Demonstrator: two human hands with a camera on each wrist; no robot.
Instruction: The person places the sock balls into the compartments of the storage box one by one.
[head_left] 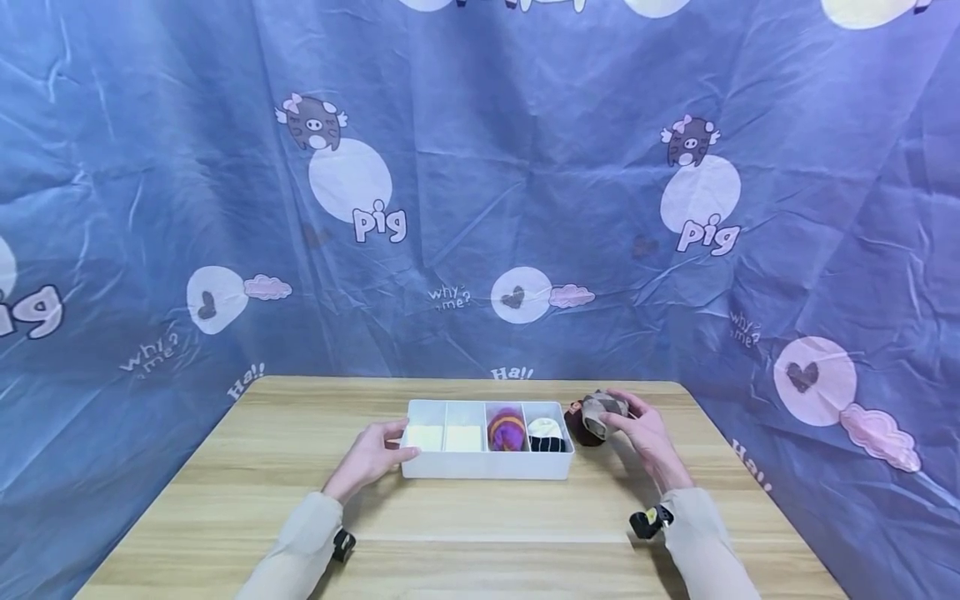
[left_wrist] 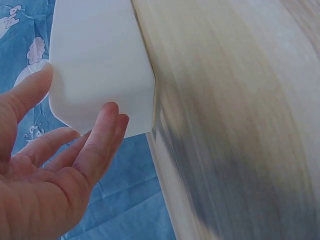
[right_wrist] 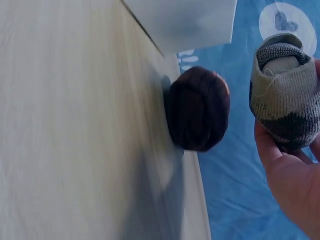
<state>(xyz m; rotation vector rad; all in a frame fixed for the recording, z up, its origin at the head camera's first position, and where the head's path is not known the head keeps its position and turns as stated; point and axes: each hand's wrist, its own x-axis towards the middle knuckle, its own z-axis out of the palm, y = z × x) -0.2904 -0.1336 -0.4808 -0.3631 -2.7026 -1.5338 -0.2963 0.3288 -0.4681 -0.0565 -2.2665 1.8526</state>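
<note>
A long white divided box (head_left: pixel 486 467) stands on the table. My left hand (head_left: pixel 372 452) is at its left end, fingertips against the end wall and thumb at the front rim, fingers nearly straight. One compartment holds a rolled purple and orange sock (head_left: pixel 507 432). In the rightmost compartment lies a rolled black and white sock (head_left: pixel 545 433). Right of the box, my right hand (head_left: pixel 645 433) grips a rolled grey-brown camouflage sock (right_wrist: pixel 287 95) between thumb and fingers. A rolled dark brown sock (right_wrist: pixel 199 109) sits on the table just below it, close to the box's right end.
The wooden table (head_left: pixel 480 558) ends at a blue printed curtain (head_left: pixel 480 208) behind it, which also runs along the right side. In the box's two left compartments the white floor shows. A small black device (head_left: pixel 651 522) is strapped at my right wrist.
</note>
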